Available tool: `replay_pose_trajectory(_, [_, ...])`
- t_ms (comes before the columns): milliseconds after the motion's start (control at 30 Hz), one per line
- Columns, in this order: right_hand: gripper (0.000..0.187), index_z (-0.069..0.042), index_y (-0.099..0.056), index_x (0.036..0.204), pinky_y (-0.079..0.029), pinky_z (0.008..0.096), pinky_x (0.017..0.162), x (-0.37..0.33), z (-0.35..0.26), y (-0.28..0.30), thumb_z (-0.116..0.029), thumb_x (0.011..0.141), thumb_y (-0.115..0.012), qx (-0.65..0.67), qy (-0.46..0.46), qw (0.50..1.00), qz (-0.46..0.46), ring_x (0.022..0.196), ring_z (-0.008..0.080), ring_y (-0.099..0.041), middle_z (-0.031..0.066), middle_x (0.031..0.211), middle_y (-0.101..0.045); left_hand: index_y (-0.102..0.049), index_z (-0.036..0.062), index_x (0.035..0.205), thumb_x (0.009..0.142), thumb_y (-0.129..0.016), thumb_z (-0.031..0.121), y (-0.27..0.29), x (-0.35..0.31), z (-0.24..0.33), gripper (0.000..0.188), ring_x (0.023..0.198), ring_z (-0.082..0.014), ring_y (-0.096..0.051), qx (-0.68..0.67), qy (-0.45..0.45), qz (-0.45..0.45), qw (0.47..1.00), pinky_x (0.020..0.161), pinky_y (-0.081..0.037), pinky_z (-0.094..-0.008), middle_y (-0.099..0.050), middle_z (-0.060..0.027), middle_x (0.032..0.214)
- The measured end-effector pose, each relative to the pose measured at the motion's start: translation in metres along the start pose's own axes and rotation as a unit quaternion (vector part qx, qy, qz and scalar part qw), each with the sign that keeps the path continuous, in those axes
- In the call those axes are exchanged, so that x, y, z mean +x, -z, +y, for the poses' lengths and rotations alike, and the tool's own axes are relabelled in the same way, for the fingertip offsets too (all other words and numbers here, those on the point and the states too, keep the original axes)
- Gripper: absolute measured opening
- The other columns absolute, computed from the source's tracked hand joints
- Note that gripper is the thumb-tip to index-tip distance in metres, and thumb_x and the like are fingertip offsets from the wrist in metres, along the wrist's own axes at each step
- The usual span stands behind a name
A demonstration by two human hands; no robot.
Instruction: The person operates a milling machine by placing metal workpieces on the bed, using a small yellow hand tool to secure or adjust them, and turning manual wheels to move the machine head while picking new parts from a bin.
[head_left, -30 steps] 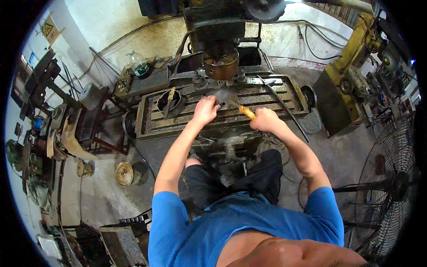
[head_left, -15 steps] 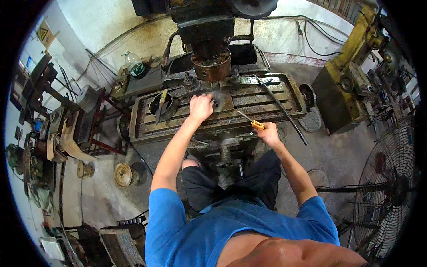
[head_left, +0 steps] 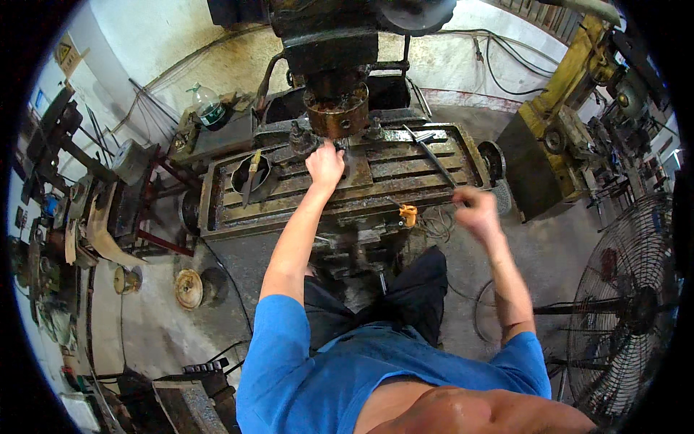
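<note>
Just below the round rusty cutter head (head_left: 338, 110) of the milling machine, my left hand (head_left: 325, 166) is closed, its fingertips against something small that I cannot make out. To the right, my right hand (head_left: 477, 211) is curled in a fist at the near end of a long metal bar (head_left: 437, 160). The bar's far end, with a short crosspiece, lies over the slotted machine table (head_left: 289, 197). Between my hands, a tool with a yellow handle (head_left: 408, 214) and a thin shaft rests at the table's front edge, out of both hands.
A dark bowl (head_left: 238, 181) with a brush (head_left: 251, 177) across it sits on the table's left part. Behind it stands a clear plastic bottle (head_left: 207, 108). A large fan (head_left: 636, 311) is at the right, a yellow machine (head_left: 553, 123) at the far right.
My right hand has let go of the yellow-handled tool at the table edge and moved right to the bar. My left hand has shifted slightly up toward the cutter head.
</note>
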State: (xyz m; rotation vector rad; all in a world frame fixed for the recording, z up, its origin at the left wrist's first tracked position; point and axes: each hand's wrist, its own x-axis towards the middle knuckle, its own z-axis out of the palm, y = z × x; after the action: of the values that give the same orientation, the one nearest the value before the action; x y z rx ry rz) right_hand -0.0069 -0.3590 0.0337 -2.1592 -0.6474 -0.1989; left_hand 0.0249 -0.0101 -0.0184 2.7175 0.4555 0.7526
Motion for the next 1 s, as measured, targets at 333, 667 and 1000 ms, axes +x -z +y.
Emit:
replay_pose_trajectory(333, [0.050, 0.003, -0.043, 0.118, -0.024, 0.0460, 0.103, 0.154, -0.215, 0.192, -0.025, 0.076, -0.049, 0.436, 0.312, 0.811, 0.235, 0.118, 0.0357, -0.038, 0.0221, 0.122, -0.044, -0.063, 0.0022, 0.084, 0.065, -0.069, 0.028, 0.003, 0.014, -0.015, 0.033, 0.076, -0.0334, -0.060, -0.080, 0.053, -0.047, 0.994, 0.068, -0.049, -0.0415, -0.063, -0.0168, 0.078])
replay_pose_trajectory(667, [0.027, -0.002, -0.045, 0.078, -0.023, 0.0601, 0.098, 0.100, -0.122, 0.132, -0.023, 0.063, -0.055, 0.338, 0.399, 0.816, 0.246, 0.093, 0.0325, -0.047, 0.0117, 0.082, -0.045, -0.063, -0.0004, 0.069, 0.064, -0.071, 0.032, 0.001, 0.015, -0.020, 0.034, 0.076, -0.0330, -0.061, -0.058, 0.092, -0.082, 0.991, 0.066, -0.049, -0.0415, -0.062, -0.0180, 0.075])
replay_pose_trajectory(1000, [0.013, -0.004, -0.038, 0.069, -0.024, 0.0597, 0.098, 0.095, -0.131, 0.137, -0.009, 0.059, -0.045, 0.315, 0.380, 0.835, 0.242, 0.088, 0.0306, -0.047, 0.0100, 0.076, -0.043, -0.064, -0.0010, 0.070, 0.065, -0.071, 0.033, -0.004, 0.016, -0.017, 0.035, 0.075, -0.0327, -0.061, -0.065, 0.085, -0.059, 0.993, 0.066, -0.049, -0.0412, -0.063, -0.0180, 0.076])
